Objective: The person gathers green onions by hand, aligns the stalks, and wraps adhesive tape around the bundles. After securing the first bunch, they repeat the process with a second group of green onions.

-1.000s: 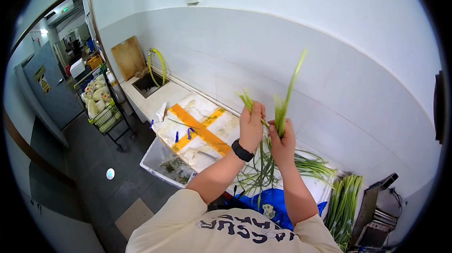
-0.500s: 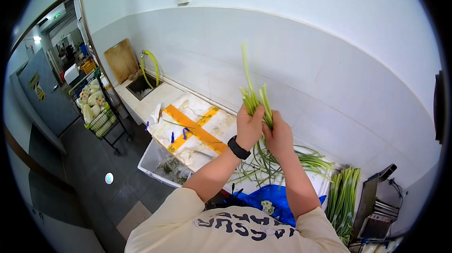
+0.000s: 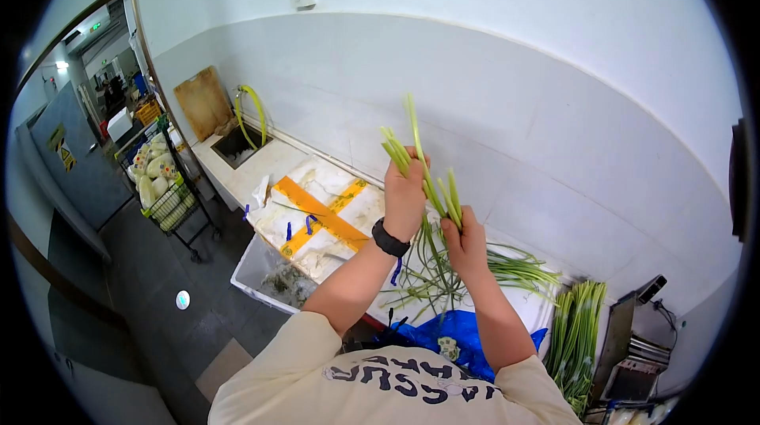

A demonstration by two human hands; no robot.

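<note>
In front of the wall, both my hands are raised with garlic scapes in them. My left hand (image 3: 405, 202), a black watch on its wrist, is closed around several scapes (image 3: 393, 146) with pale green ends pointing up. Lower and to the right, my right hand (image 3: 465, 244) pinches a smaller bunch of scapes (image 3: 450, 199). The thin dark ends hang down between the hands. Below them, loose scapes (image 3: 514, 267) lie spread on the white tabletop, beside a crumpled blue plastic bag (image 3: 467, 342).
To the left sits a white foam box lid (image 3: 317, 211) with orange tape. A white bin (image 3: 257, 271) holds scraps. Further back are a sink (image 3: 237, 146) and yellow hose (image 3: 257, 104). A scape bundle (image 3: 582, 322) and a dark metal device (image 3: 625, 346) stand right.
My hands have moved apart, splitting the bunch. My left hand rose and shifted left with several scapes; my right hand moved slightly down with the others.
</note>
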